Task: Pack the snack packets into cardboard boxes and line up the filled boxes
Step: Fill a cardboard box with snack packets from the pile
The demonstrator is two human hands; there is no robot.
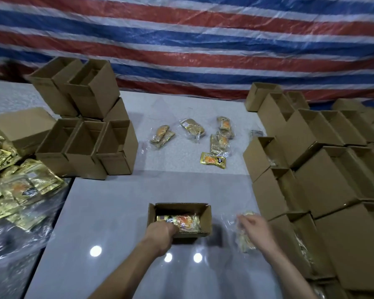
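Observation:
An open cardboard box [205,214] sits on the glossy grey table [108,212] in front of me, with gold and orange snack packets [186,221] lying inside. My left hand [160,233] reaches into the box's near left corner, fingers closed on the packets. My right hand [257,229] hovers to the right of the box, gripping a clear plastic bag of packets [243,240] that rests on the table. Several loose packets [213,160] lie farther back on the white surface.
Empty open boxes [84,147] are stacked at the back left. Rows of open boxes [324,180] fill the right side. A heap of gold packets [20,186] in plastic lies at the left. A striped tarpaulin [203,39] hangs behind.

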